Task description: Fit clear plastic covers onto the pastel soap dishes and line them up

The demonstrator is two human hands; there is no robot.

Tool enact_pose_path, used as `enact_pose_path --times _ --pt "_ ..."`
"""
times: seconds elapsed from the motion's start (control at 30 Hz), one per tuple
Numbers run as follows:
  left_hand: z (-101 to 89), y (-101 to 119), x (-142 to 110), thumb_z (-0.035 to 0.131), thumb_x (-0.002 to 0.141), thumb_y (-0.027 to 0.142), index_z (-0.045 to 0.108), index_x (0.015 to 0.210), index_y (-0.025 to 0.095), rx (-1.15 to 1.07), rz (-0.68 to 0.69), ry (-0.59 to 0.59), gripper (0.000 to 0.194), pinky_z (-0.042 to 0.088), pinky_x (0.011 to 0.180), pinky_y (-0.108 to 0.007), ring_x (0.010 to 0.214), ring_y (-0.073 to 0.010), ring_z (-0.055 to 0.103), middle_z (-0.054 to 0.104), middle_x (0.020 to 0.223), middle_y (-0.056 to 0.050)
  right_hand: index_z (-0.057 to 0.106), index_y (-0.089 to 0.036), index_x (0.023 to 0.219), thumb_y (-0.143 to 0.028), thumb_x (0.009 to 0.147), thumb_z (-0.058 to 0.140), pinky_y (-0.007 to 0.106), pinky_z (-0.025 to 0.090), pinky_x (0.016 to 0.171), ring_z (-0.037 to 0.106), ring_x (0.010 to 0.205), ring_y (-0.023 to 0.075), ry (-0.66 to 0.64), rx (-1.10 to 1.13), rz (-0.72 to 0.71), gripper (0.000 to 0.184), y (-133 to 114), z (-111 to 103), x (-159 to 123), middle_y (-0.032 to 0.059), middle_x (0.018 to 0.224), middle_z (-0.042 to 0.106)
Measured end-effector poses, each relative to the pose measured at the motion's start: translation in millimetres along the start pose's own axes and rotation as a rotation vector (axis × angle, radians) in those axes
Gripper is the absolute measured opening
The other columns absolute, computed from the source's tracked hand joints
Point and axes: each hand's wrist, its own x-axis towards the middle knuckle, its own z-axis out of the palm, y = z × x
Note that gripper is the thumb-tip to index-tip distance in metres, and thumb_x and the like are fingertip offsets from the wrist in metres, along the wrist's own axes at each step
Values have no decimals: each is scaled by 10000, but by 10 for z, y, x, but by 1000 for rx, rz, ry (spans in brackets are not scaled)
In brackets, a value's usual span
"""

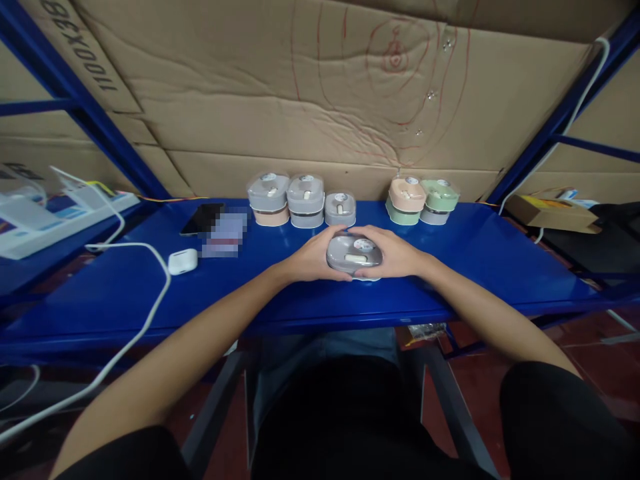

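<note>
The left hand (315, 255) and right hand (391, 252) hold a grey plastic container (355, 256) between them, their fingers (340, 233) curled closed around its sides, at the middle of the blue shelf (475, 267). Just behind, more lidded containers (305, 200) stand in grey, peach and green stacks. To the left lie a white earbud case (183, 261), a white cable (167, 280) and a phone (201, 219). Brown cardboard (280, 87) fills the back.
</note>
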Motion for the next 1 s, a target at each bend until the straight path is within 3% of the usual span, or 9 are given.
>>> enact_pose_path --times 0.13,0.2,0.27,0.37,0.47,0.63,0.73,0.87,1.0 --pt "-18 27 -8 1037 729 486 407 1740 281 -112 43 -17 1209 471 1296 -631 1484 -407 645 672 1562 -185 637 -293 1558 -743 890 807 600 574 1197 726 1357 389 94 127 52 823 173 -295 -101 126 1508 741" --pt "-44 47 -14 996 784 497 574 1654 283 -15 70 -25 991 475 1294 -628 1436 -388 665 681 1513 -162 645 -279 1540 -778 910 758 613 560 1207 722 1362 395 181 91 157 812 316 -471 -180 134 1499 749" --pt "-64 71 -23 929 860 514 784 1438 293 104 94 -57 636 477 1298 -617 1430 -377 654 659 1509 -140 653 -266 1525 -805 909 730 648 543 1208 711 1370 418 261 13 262 822 448 -599 -245 147 1507 748" --pt "-68 97 -34 842 948 519 892 1241 313 189 106 -88 362 474 1309 -613 1475 -377 616 630 1549 -125 658 -254 1508 -824 905 708 681 546 1181 715 1352 438 300 -54 335 831 566 -658 -283 162 1510 751" --pt "-57 95 -32 774 998 535 906 1214 303 209 100 -49 343 474 1307 -621 1498 -384 605 632 1576 -134 665 -245 1500 -843 880 725 666 570 1150 735 1310 432 275 -54 346 863 583 -614 -270 164 1486 763" --pt "-126 29 15 686 1027 602 898 1113 222 184 32 81 444 535 1234 -601 1363 -386 705 716 1467 -176 666 -212 1508 -868 849 744 641 583 1144 745 1284 426 247 -35 358 933 546 -595 -258 177 1437 782" --pt "-252 -42 51 656 1023 636 868 1065 204 163 -19 184 483 539 1230 -586 1310 -376 729 768 1410 -172 673 -231 1503 -852 856 753 656 598 1124 756 1261 427 224 -64 381 900 560 -622 -271 162 1419 792" --pt "-498 -142 67 672 1003 683 834 993 245 191 -66 305 467 560 1208 -544 1228 -351 748 835 1247 -129 713 -259 1468 -839 819 803 633 664 1038 806 1128 394 98 -68 399 875 627 -589 -282 138 1329 821" --pt "-661 -165 55 683 979 730 802 895 276 224 -92 282 477 604 1113 -527 1096 -344 757 845 1022 -93 732 -280 1470 -827 759 867 649 684 1016 806 1169 408 43 -48 396 907 668 -527 -277 153 1436 787"
